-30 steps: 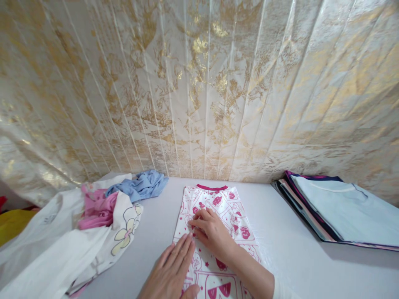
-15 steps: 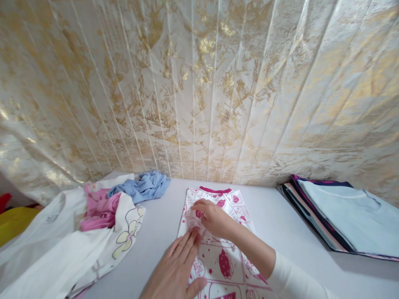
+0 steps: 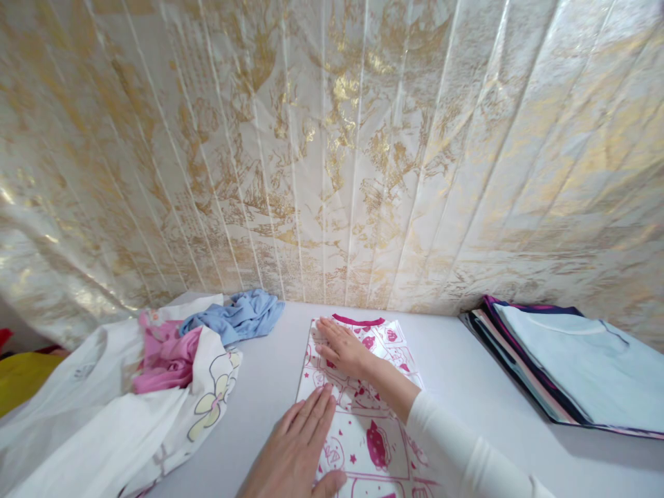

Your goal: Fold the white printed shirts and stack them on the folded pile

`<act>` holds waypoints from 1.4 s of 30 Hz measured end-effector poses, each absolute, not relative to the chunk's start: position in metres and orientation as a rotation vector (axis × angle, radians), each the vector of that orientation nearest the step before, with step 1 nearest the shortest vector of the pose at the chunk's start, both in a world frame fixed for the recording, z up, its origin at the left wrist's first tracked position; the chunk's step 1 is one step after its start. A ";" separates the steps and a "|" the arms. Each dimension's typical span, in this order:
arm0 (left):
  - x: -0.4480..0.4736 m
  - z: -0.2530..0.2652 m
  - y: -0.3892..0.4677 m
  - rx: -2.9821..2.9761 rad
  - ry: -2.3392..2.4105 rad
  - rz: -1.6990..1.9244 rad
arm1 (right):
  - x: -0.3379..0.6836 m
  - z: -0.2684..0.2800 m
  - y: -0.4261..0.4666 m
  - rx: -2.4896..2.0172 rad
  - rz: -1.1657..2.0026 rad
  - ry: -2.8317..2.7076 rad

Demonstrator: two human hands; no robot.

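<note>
A white shirt [image 3: 376, 443] with pink cartoon print and a pink neckband lies flat, its sides folded in, on the white table in front of me. My left hand [image 3: 298, 443] rests on its left edge, palm down with fingers stretched out. Farther up, near the collar, my right hand [image 3: 342, 349] lies flat on the cloth, fingers extended. Neither hand grips the fabric. The shirt's lower end runs out of view at the bottom.
At the left is a loose heap of clothes: white garments [image 3: 98, 415], a pink one [image 3: 171, 353] and a blue one [image 3: 238, 315]. A stack of folded clothes [image 3: 581, 366] stands at the right. Behind the table hangs a gold-patterned curtain [image 3: 342, 152].
My right hand has moved up toward the collar and flattened onto the shirt; before, its fingers were more bent. My left hand has stayed nearly in place.
</note>
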State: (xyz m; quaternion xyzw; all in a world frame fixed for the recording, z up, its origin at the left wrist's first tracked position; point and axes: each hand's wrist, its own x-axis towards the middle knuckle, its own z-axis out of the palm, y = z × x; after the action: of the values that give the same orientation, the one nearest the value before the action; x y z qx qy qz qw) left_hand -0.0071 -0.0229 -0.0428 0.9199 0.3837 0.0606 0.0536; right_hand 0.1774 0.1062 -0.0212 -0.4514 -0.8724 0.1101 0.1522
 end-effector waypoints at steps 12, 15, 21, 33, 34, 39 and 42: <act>0.081 0.017 0.025 2.723 0.870 0.213 | 0.332 -0.007 0.120 -1.519 0.296 -1.977; 0.106 0.010 0.046 2.756 0.753 0.238 | 0.335 -0.017 0.126 -1.504 0.303 -1.968; 0.111 -0.016 0.059 2.738 0.753 0.261 | 0.335 -0.034 0.142 -1.489 0.312 -1.952; 0.108 -0.017 0.054 2.748 0.811 0.286 | 0.337 -0.037 0.153 -1.535 0.152 -1.962; 0.108 -0.018 0.054 2.752 0.812 0.288 | 0.337 -0.037 0.151 -1.546 0.131 -1.945; 0.108 -0.020 0.054 2.771 0.806 0.314 | 0.329 -0.031 0.144 -1.545 0.102 -1.911; 0.109 -0.022 0.053 2.774 0.818 0.319 | 0.311 -0.031 0.139 -1.494 0.147 -1.988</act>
State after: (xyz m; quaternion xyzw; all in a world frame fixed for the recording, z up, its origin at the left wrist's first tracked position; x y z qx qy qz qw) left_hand 0.1088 0.0525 -0.0223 0.9470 0.2792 0.1090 0.1156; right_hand 0.3106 0.1394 -0.0308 -0.5682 -0.7562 0.0560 0.3195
